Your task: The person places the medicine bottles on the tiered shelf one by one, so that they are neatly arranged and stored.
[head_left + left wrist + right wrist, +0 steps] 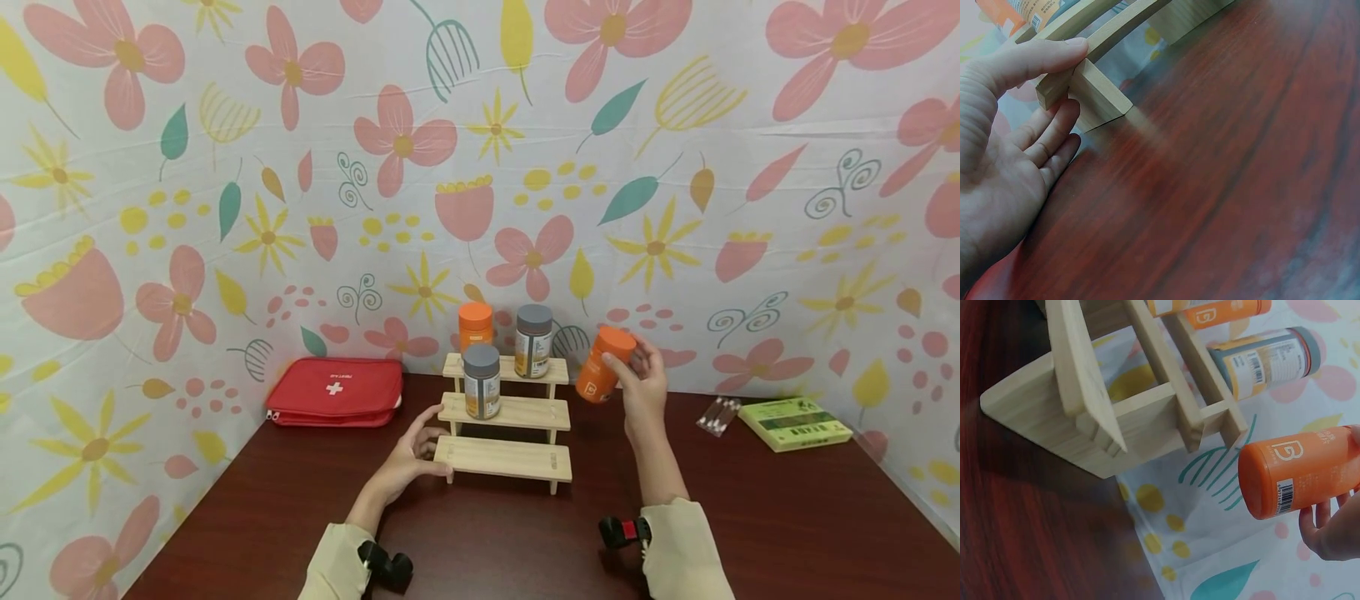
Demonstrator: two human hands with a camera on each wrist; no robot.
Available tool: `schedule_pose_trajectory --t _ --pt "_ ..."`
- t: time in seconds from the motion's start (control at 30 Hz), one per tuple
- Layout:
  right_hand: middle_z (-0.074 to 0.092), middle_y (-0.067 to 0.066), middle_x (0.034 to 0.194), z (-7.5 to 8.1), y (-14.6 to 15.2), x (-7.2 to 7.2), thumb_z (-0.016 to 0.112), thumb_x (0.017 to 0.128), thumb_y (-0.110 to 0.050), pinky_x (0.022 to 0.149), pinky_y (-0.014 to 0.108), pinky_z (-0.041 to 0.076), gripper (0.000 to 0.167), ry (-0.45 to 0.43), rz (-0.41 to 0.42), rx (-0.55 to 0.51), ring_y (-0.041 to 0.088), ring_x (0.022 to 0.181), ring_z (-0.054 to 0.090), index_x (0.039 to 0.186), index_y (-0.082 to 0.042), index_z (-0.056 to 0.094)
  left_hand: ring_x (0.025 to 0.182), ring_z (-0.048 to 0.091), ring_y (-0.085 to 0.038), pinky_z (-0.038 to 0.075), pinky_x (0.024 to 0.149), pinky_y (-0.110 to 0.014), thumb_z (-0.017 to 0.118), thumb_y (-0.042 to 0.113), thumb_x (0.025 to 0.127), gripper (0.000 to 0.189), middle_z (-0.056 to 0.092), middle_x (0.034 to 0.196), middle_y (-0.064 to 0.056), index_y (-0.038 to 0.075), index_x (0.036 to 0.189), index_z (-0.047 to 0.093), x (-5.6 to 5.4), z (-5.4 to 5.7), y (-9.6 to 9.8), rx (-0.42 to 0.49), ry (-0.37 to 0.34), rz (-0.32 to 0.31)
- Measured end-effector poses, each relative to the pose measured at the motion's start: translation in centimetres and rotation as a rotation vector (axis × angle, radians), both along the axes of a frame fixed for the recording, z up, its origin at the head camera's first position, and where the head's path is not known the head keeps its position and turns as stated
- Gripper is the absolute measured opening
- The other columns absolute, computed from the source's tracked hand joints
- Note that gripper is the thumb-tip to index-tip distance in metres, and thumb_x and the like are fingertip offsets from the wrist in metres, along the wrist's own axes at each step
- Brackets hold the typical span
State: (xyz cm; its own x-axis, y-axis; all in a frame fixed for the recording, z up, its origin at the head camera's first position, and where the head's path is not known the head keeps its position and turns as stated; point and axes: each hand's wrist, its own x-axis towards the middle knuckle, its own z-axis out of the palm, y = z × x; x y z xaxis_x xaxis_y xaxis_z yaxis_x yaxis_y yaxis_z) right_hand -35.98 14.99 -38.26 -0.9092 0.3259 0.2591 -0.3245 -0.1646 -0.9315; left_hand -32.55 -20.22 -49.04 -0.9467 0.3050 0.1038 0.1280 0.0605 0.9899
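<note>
A small three-step wooden stand is on the dark table. My left hand holds its left end; in the left wrist view the thumb lies against a board's end, the other fingers below it. My right hand grips an orange bottle, tilted and raised off the table, to the right of the top step. On the top step stand another orange bottle and a grey-capped bottle. A second grey-capped bottle is on the middle step and partly hides the orange one.
A red first-aid pouch lies at the back left. At the right are a green-yellow box and a small clear packet. A flower-patterned cloth hangs behind the table.
</note>
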Motion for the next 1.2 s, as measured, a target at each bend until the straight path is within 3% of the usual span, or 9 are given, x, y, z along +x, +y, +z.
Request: schedule_pose_trajectory --t 0.2,0.43,0.63,0.9,1.2 --pt "0.054 -0.014 0.118 0.9 -0.5 0.8 0.067 0.091 -0.009 0.091 0.015 0.042 0.061 0.016 0.054 0.006 0.005 0.109 0.051 0.145 -0.008 0.039 0.099 0.057 -0.017 0.047 0.086 -0.031 0.079 -0.001 0.074 0.099 0.051 0.13 -0.02 0.022 0.153 0.024 -0.1 0.0 0.0 0.0 -0.009 0.001" --pt "0.054 -0.015 0.118 1.8 -1.1 1.6 0.067 0.091 -0.012 0.091 0.016 0.042 0.062 -0.022 0.115 0.116 0.004 0.111 0.05 0.146 -0.009 0.04 0.099 0.057 -0.017 0.048 0.085 -0.031 0.079 -0.002 0.073 0.099 0.051 0.129 -0.018 0.021 0.153 0.024 0.0 0.1 0.0 0.003 -0.012 -0.002" --pt "0.053 -0.017 0.118 2.1 -2.0 1.9 0.069 0.09 -0.013 0.089 0.016 0.044 0.061 -0.038 0.145 0.208 0.005 0.112 0.049 0.145 -0.013 0.042 0.099 0.057 -0.017 0.048 0.086 -0.031 0.08 -0.001 0.073 0.1 0.053 0.127 -0.014 0.021 0.153 0.024 0.0 0.3 0.1 0.002 -0.01 0.001" --pt "0.053 -0.015 0.121 1.9 -3.1 2.1 0.068 0.091 -0.015 0.089 0.014 0.045 0.061 -0.053 0.195 0.245 0.005 0.114 0.047 0.145 -0.012 0.041 0.1 0.057 -0.017 0.048 0.086 -0.031 0.08 -0.001 0.074 0.099 0.052 0.128 -0.015 0.022 0.153 0.024 0.0 0.1 0.1 -0.002 -0.008 -0.001" --pt "0.055 -0.001 0.13 1.1 -4.9 2.4 0.076 0.085 -0.025 0.087 0.013 0.046 0.066 0.042 0.203 0.209 0.006 0.111 0.049 0.142 -0.01 0.046 0.1 0.057 -0.017 0.049 0.085 -0.03 0.078 -0.002 0.075 0.099 0.05 0.131 -0.022 0.021 0.153 0.024 0.0 0.0 0.0 -0.004 -0.008 -0.008"
